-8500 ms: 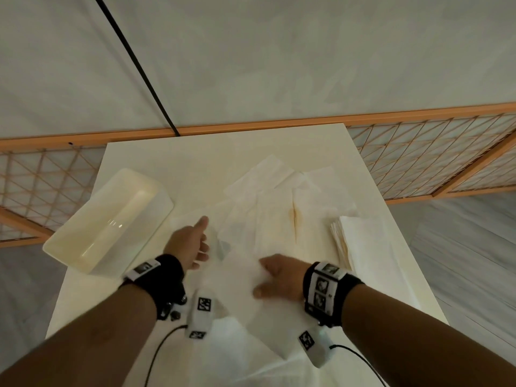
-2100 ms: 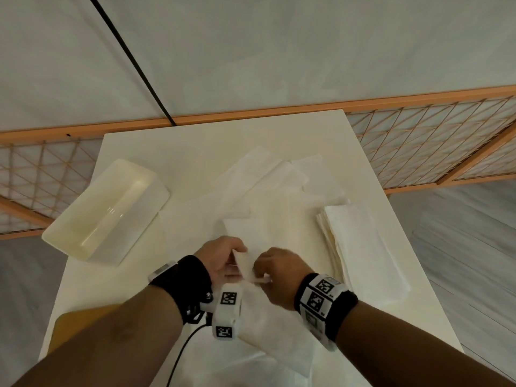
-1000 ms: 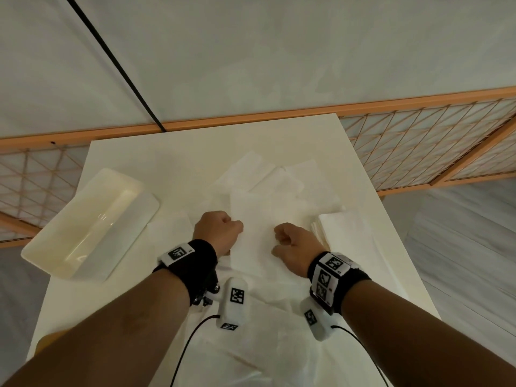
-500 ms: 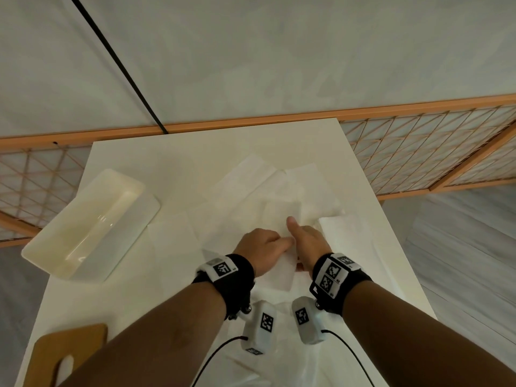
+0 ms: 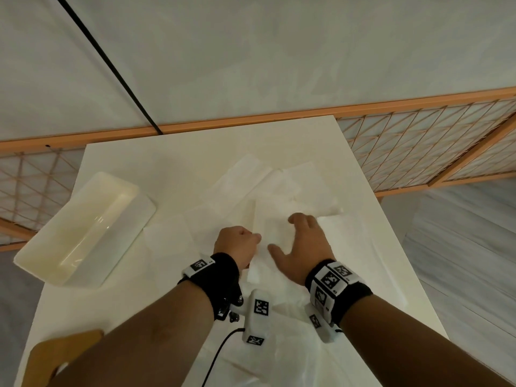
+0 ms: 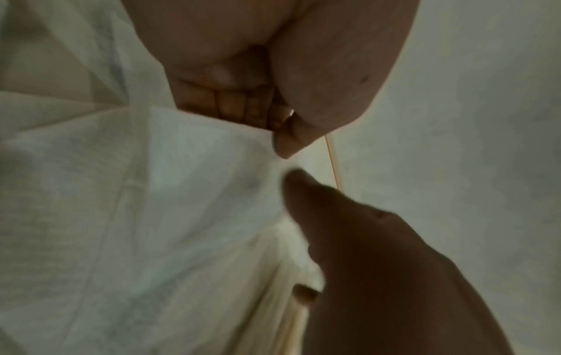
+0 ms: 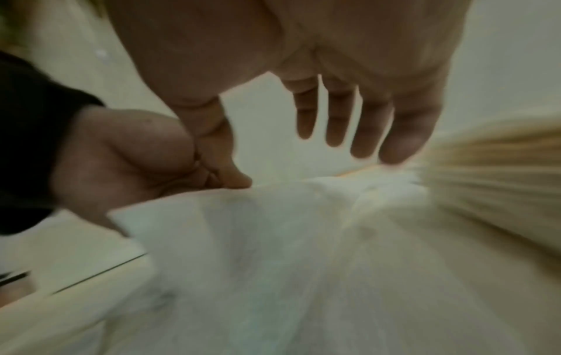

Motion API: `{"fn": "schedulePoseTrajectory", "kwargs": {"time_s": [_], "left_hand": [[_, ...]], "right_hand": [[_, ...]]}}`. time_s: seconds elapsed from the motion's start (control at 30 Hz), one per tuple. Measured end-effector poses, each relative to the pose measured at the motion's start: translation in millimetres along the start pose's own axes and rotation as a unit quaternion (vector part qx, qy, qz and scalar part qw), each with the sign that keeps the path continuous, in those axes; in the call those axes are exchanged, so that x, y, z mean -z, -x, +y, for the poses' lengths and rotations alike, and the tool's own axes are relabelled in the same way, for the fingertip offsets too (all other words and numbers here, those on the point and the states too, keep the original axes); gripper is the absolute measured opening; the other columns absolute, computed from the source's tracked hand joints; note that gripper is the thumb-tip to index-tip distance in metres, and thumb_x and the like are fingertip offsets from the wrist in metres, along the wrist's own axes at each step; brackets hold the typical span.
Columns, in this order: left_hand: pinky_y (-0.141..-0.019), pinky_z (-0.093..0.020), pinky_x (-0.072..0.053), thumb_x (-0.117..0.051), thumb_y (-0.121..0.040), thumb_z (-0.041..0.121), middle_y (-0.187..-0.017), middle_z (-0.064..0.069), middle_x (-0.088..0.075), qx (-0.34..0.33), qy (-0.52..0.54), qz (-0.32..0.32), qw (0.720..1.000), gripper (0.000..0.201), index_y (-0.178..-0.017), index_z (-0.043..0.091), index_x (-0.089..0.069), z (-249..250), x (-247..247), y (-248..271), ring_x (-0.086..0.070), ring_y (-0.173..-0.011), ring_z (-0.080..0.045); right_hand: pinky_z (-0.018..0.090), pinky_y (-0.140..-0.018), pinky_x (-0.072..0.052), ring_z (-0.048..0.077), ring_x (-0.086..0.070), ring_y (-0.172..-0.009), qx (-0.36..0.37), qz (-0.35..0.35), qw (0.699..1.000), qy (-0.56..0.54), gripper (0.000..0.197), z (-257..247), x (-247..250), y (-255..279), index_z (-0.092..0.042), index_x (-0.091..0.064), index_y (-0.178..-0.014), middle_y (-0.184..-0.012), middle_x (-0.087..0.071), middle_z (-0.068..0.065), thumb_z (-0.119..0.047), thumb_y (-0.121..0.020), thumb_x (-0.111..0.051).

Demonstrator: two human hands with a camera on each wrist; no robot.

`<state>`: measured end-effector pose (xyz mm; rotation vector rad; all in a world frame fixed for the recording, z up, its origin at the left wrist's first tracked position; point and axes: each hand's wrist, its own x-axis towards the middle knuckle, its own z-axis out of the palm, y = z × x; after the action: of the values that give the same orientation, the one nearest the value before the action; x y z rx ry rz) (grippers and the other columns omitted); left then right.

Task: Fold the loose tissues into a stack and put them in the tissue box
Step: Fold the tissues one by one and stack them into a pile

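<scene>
Tissue lies between both hands, left hand pinching its edge.

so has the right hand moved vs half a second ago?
Yes. The right hand has spread open and shifted right, toward the folded stack at the table's right edge, away from the left hand, which pinches the tissue.

White table centre; orange lattice railing behind it from 9 to 3 o'clock; black cable at 11 o'clock; wooden board at 8 o'clock.
</scene>
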<state>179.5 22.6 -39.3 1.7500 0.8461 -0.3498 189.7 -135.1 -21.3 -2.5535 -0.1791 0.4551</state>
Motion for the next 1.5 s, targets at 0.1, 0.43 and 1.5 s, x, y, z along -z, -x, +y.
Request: {"fn": "schedulePoseTrajectory", "kwargs": {"time_s": [0.1, 0.43, 1.5], "left_hand": [[-0.06, -0.034, -0.055, -0.066, -0.094, 0.007, -0.075, -0.013, -0.068, 0.078, 0.156, -0.033, 0.984, 0.01, -0.085, 0.003, -0.067, 1, 12, 11, -0.065, -0.068, -0.027], [-0.075, -0.038, -0.054, -0.065, -0.094, 0.01, -0.085, -0.012, -0.073, 0.106, 0.217, -0.064, 0.968, 0.008, -0.097, 0.004, -0.069, -14, 58, 23, -0.068, -0.077, -0.027], [-0.113, -0.04, -0.036, -0.069, -0.086, 0.059, -0.144, -0.006, -0.049, -0.306, -0.506, -0.063, 0.804, 0.069, -0.134, 0.014, -0.051, -2, -1, -44, -0.04, -0.139, -0.029]], "right_hand": [[0.044, -0.111, -0.038, 0.021, -0.039, -0.13, 0.128, -0.073, 0.982, 0.122, 0.09, -26, 0, 15, -0.027, -0.043, -0.138, -0.139, -0.042, -0.006, -0.07, -0.066, -0.075], [0.054, -0.099, -0.048, 0.033, -0.066, -0.105, 0.26, 0.037, 0.958, 0.115, 0.014, -37, -43, 40, -0.018, -0.073, -0.092, -0.106, -0.075, 0.0, -0.022, -0.08, -0.067], [0.046, -0.083, -0.063, 0.026, -0.074, -0.088, -0.202, -0.087, 0.924, -0.312, 0.073, 12, -41, -55, -0.016, -0.055, -0.126, -0.099, -0.074, 0.007, -0.023, -0.054, -0.072]]}}
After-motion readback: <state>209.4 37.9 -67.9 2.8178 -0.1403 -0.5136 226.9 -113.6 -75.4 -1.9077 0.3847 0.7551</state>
